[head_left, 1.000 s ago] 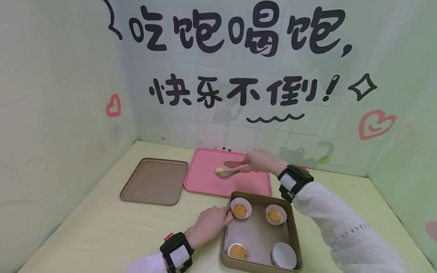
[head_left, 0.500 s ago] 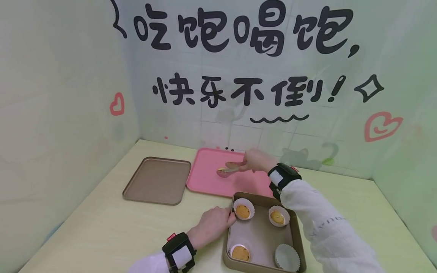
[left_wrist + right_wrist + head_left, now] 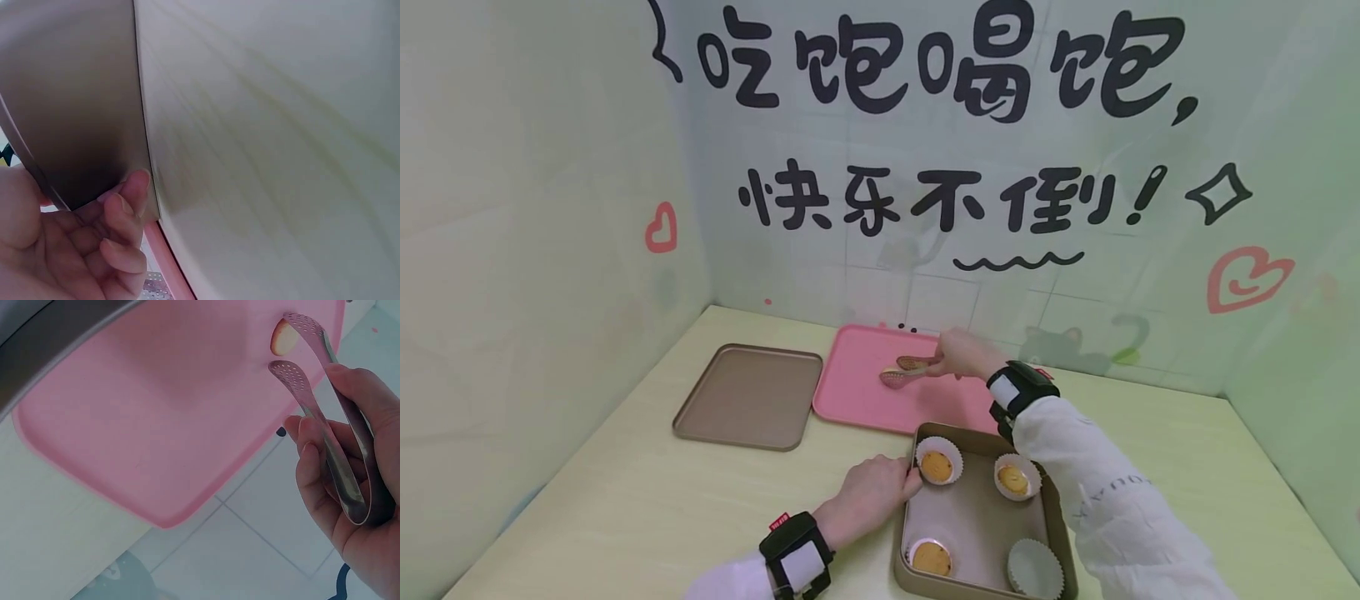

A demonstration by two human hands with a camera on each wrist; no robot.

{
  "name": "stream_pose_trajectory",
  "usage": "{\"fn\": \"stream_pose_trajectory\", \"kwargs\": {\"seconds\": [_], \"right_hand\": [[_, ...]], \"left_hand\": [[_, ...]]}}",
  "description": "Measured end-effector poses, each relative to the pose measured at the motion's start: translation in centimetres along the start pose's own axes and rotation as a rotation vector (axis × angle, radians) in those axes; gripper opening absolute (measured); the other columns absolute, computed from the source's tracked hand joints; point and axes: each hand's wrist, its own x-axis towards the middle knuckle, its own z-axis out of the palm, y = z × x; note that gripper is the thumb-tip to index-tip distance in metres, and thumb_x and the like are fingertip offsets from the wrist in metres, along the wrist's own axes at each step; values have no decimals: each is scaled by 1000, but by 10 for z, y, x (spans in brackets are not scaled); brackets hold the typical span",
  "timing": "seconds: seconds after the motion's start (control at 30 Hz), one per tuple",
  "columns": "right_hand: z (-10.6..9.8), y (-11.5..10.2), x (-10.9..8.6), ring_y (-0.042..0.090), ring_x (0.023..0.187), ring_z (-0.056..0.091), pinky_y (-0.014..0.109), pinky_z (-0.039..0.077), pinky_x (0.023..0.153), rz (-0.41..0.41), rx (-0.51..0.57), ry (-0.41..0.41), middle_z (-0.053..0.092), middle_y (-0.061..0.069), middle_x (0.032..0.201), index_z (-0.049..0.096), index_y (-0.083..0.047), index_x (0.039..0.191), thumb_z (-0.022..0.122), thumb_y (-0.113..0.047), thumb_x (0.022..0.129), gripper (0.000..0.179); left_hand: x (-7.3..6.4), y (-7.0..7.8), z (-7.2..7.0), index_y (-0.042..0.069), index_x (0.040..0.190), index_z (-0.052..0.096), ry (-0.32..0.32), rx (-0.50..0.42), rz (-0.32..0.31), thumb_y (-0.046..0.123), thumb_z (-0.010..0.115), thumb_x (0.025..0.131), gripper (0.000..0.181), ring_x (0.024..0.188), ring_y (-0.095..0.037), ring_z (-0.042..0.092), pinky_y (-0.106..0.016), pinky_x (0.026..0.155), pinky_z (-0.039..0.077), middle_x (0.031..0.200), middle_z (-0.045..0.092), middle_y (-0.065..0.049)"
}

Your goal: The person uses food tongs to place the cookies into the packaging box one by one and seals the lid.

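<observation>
In the head view, my left hand (image 3: 868,496) grips the left wall of a deep brown baking pan (image 3: 973,529), thumb at the rim and fingers outside. Three paper cups in the pan, such as the far-left cup (image 3: 957,450), hold round golden cookies, including this one (image 3: 936,467). A plain white cup (image 3: 1035,569) lies at the near right. My right hand (image 3: 966,354) holds metal tongs (image 3: 337,465) with perforated ends over the pink tray (image 3: 150,462). The parted tong ends stand at a small cookie (image 3: 284,339) on that tray, seen in the right wrist view.
A shallow brown tray (image 3: 748,396) lies left of the pink one, their edges close together. The pan stands in front of the pink tray's right part. A printed wall sheet (image 3: 880,287) rises right behind the table.
My right hand has shifted a little leftward relative to the pan, with the tongs still in it over the pink tray. The head view has turned slightly; my left hand keeps its grip.
</observation>
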Motion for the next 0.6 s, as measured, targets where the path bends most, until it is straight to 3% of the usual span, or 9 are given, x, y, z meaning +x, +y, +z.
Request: {"fn": "stream_pose_trajectory", "kwargs": {"seconds": [0.13, 0.37, 0.43, 0.5, 0.6], "right_hand": [[0, 0, -1, 10, 52, 51, 20, 37, 48, 5, 20, -5, 65, 4, 68, 75, -3, 87, 72, -22, 87, 19], [0, 0, -1, 11, 54, 53, 20, 39, 49, 9, 45, 1, 67, 8, 75, 75, -3, 89, 73, -22, 87, 19], [1, 0, 0, 11, 53, 53, 20, 39, 49, 15, 50, 3, 67, 7, 73, 75, -3, 89, 73, -22, 87, 19], [2, 0, 0, 11, 54, 53, 21, 39, 49, 21, 56, 6, 66, 6, 72, 75, -3, 89, 73, -22, 87, 19], [2, 1, -1, 12, 56, 54, 22, 39, 51, 30, 69, 6, 67, 7, 74, 75, -4, 91, 73, -22, 87, 19]], "left_hand": [[0, -1, 1, 12, 69, 42, -1, 55, 46, 13, 55, 92, 26, 49, -9, 36, -28, 37, 35, 58, 36, 4], [1, 0, 1, 12, 67, 43, -5, -35, -16, 15, 55, 93, 29, 50, -8, 36, -28, 38, 35, 57, 35, 5], [1, 0, 1, 12, 67, 43, -8, -29, -12, 15, 55, 93, 29, 50, -8, 35, -28, 38, 35, 57, 35, 5], [0, -1, 0, 12, 70, 43, -9, 41, 38, 14, 55, 93, 26, 50, -9, 36, -28, 38, 35, 59, 36, 4], [0, 0, 0, 12, 70, 43, -9, 38, 36, 14, 55, 93, 26, 50, -10, 37, -28, 38, 36, 59, 37, 4]]}}
